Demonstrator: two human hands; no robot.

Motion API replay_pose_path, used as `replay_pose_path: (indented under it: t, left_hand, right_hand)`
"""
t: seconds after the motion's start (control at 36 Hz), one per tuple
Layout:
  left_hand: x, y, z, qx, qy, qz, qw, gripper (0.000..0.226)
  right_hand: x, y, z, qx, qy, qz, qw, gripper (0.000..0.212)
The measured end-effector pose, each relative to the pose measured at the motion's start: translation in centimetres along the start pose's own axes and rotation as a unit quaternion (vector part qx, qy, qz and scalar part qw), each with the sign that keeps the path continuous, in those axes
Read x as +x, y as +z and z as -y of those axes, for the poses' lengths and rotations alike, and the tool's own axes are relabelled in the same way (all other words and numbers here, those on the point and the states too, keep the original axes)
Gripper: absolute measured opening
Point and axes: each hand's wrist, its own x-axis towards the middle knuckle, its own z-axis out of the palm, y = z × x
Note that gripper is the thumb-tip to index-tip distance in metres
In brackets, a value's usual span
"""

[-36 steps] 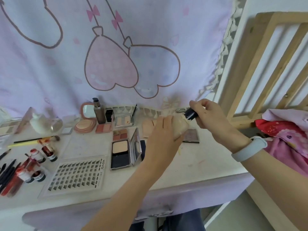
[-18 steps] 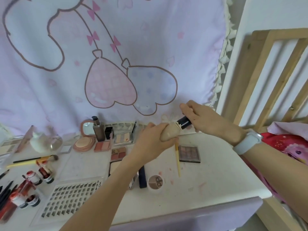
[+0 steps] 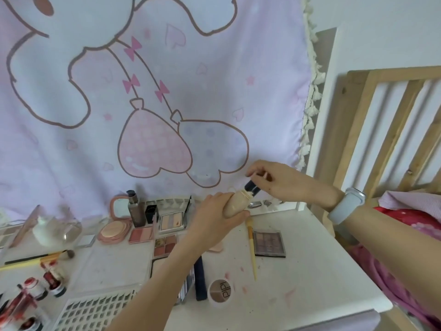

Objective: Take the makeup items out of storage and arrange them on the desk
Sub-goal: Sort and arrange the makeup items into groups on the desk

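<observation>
I see my left hand [image 3: 214,219] wrapped around the beige bottle [image 3: 235,203], tilted above the counter [image 3: 310,271]. My right hand [image 3: 284,182], just beyond it, pinches the dark cap [image 3: 251,187].

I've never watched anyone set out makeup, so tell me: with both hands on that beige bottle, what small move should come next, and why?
Probably set the bottle down on the desk. The left hand grips its body and the right hand pinches its dark cap, both held above the desk; bare space lies right of the brown palette.
</observation>
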Motion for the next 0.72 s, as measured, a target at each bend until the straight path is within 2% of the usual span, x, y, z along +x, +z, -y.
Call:
replay_pose_path:
  t: [0.06, 0.08, 0.17, 0.22, 0.25, 0.33, 0.39, 0.42, 0.5, 0.56, 0.58, 0.64, 0.72]
  left_hand:
    - [0.30, 0.01, 0.12, -0.004, -0.006, -0.008, 1.000, 0.035]
    - [0.42, 0.02, 0.15, -0.004, -0.006, -0.011, 1.000, 0.036]
    - [0.67, 0.19, 0.01, -0.008, 0.001, -0.013, 1.000, 0.039]
    - [0.78, 0.44, -0.14, -0.009, 0.006, -0.014, 1.000, 0.039]
    - [0.82, 0.54, -0.18, -0.010, 0.008, -0.015, 1.000, 0.039]
    - [0.89, 0.75, -0.10, -0.018, 0.005, -0.020, 1.000, 0.038]
    - [0.91, 0.76, -0.03, -0.017, 0.002, -0.021, 1.000, 0.039]
    - [0.90, 0.78, -0.01, -0.016, 0.001, -0.021, 1.000, 0.039]
    - [0.77, 0.74, -0.11, -0.017, 0.000, -0.022, 1.000, 0.039]
    - [0.72, 0.70, -0.18, -0.016, 0.000, -0.020, 1.000, 0.039]
    - [0.68, 0.66, -0.19, -0.018, 0.000, -0.019, 1.000, 0.039]
    - [0.58, 0.54, -0.20, -0.028, -0.004, -0.020, 0.999, 0.037]
    - [0.54, 0.36, -0.14, -0.035, -0.010, -0.021, 0.999, 0.036]
  right_hand:
    - [0.09, -0.41, -0.19, 0.092, -0.017, 0.036, 0.995, 0.033]
    - [0.19, -0.41, -0.40, 0.113, -0.006, 0.045, 0.993, 0.036]
    - [0.35, -0.45, 0.12, 0.052, 0.041, 0.002, 0.998, 0.007]
    - [0.55, -0.49, -0.14, -0.007, 0.060, -0.025, 0.998, 0.038]
    - [0.63, -0.47, -0.31, -0.021, 0.059, -0.029, 0.998, 0.042]
    - [0.53, -0.69, -0.41, 0.033, 0.018, -0.021, 0.999, 0.012]
    - [0.48, -0.83, -0.64, 0.100, 0.003, 0.017, 0.995, 0.036]
    - [0.46, -0.82, -0.61, 0.108, 0.010, 0.023, 0.994, 0.038]
    - [0.60, -0.63, -0.23, 0.023, 0.054, -0.017, 0.998, 0.019]
    - [0.69, -0.55, -0.34, -0.039, 0.068, -0.029, 0.996, 0.037]
    - [0.76, -0.47, -0.37, -0.048, 0.062, -0.033, 0.996, 0.034]
    - [0.80, -0.59, -0.32, -0.006, 0.046, -0.021, 0.999, 0.009]
    - [0.79, -0.81, -0.35, 0.094, 0.028, 0.022, 0.995, 0.040]
